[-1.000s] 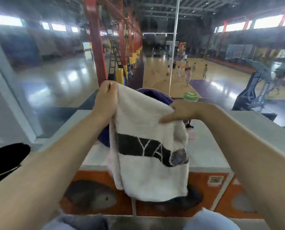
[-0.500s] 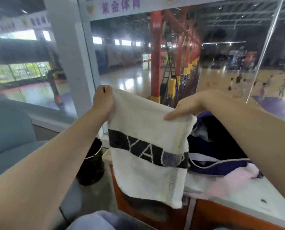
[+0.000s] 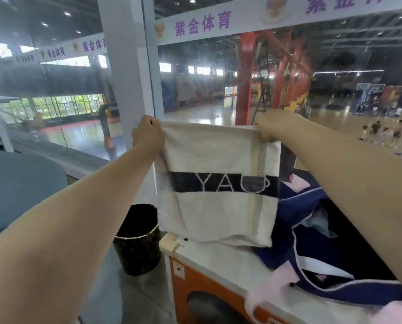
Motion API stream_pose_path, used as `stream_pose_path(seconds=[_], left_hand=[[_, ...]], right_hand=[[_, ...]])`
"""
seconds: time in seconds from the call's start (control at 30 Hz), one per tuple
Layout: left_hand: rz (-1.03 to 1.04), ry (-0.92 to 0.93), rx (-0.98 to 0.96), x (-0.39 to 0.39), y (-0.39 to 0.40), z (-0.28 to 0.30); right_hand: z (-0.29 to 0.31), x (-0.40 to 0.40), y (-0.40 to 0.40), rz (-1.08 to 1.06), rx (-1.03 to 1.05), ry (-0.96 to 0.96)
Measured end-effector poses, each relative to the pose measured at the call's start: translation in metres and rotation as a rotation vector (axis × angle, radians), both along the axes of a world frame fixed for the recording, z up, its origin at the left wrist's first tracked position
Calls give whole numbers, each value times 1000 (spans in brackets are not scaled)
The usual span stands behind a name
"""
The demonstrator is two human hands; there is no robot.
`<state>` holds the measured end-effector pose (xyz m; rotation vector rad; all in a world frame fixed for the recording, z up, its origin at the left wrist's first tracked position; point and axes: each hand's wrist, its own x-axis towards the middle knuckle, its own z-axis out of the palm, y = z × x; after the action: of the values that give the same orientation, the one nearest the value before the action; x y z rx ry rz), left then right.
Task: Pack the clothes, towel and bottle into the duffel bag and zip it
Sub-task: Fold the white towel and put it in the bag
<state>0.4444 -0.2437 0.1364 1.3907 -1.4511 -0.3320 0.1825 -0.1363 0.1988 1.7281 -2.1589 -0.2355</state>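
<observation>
A white towel point(image 3: 218, 213) with a black band and pale letters hangs folded in the air in front of me. My left hand point(image 3: 147, 136) grips its upper left corner. My right hand point(image 3: 269, 129) pinches its upper right corner. The top edge is stretched taut between the two hands. Behind and to the right of the towel, the navy duffel bag point(image 3: 335, 265) with white trim lies open on the white ledge point(image 3: 221, 260). A pink garment point(image 3: 272, 291) lies on the ledge against the bag. No bottle shows in this view.
A black waste bin point(image 3: 136, 239) stands on the floor left of the orange-fronted counter point(image 3: 195, 284). A grey-blue seat point(image 3: 20, 188) is at the far left. A white pillar and glass panes rise behind the towel, with a sports hall beyond.
The view has swung left and up. My hands have pulled apart, so the towel now hangs flat and taut; the right hand went from fingers laid on the edge to pinching the corner.
</observation>
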Motion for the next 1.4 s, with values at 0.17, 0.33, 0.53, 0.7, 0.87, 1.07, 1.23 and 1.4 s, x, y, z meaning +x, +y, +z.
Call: stream_pose_path(seconds=[0.17, 0.33, 0.53, 0.7, 0.87, 1.07, 1.23, 1.4], left_hand=[[24, 41, -120, -3, -16, 35], [-26, 86, 1, -6, -7, -11], [19, 209, 271, -20, 38, -114], [-9, 380, 191, -35, 77, -156], [65, 280, 246, -25, 85, -179], [181, 274, 340, -6, 85, -192], [215, 332, 349, 0, 81, -195], [137, 456, 157, 1, 70, -191]], right_hand=[[26, 5, -8, -16, -289, 154], [1, -12, -1, 46, -174, 48], [-70, -28, 34, 105, -47, -133], [-93, -38, 65, 171, 16, -221], [-105, -34, 89, 322, 135, -278], [-123, -19, 99, 357, 474, -562], [-131, -8, 109, 355, 539, -717], [-132, -14, 95, 323, 294, -674]])
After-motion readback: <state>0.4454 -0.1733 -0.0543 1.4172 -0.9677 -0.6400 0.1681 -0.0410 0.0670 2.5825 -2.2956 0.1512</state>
